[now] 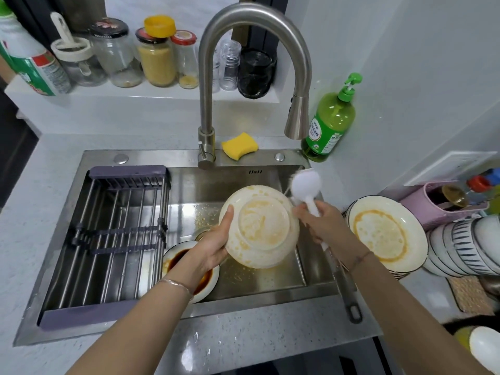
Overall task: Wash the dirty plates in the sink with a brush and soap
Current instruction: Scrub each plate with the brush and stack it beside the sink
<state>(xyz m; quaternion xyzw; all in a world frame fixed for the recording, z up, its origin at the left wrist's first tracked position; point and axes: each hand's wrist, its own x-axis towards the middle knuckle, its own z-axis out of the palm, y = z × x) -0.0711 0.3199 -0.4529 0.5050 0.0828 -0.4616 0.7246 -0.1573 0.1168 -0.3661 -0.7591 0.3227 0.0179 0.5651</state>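
**A:** Entry one, nearest the lens?

**B:** Two bare arms reaching in from the bottom edge; the left forearm (pixel 135 328) has a thin bracelet at the wrist, the right forearm (pixel 405 307) a dark cord; beneath both is the speckled counter (pixel 243 345).

**A:** Hands, and what each has?

**B:** On the left hand (pixel 213 247), the thumb is laid up the left rim of a plate (pixel 261 226) and the fingers are curled underneath; that plate is held tilted above the sink (pixel 257 282), smeared orange. On the right hand (pixel 322 223), the fingers are wrapped round the white neck of a brush (pixel 307 186); the brush head points up, just beside the plate's upper right rim; whether the bristles touch it, I cannot tell; the grey looped end of the handle lies over the sink's front right rim.

**A:** Other dirty ware?

**B:** A second plate (pixel 207 282) lies flat on the sink floor with dark brown sauce in it, partly hidden by the left wrist; a third plate (pixel 384 234), ringed orange, tops a stack on the counter right of the sink; striped bowls (pixel 465 244) are stacked beside it.

**A:** Soap?

**B:** A green soap bottle (pixel 330 123) with a pump stands at the back right corner, well apart from both hands; a yellow sponge (pixel 239 144) sits on the sink's back ledge near the base of the faucet (pixel 257 23).

**A:** Fixtures?

**B:** The faucet is arched, with its spout over the right side of the sink; a rack (pixel 113 239) spans the sink's left half; jars (pixel 157 60) line the shelf behind.
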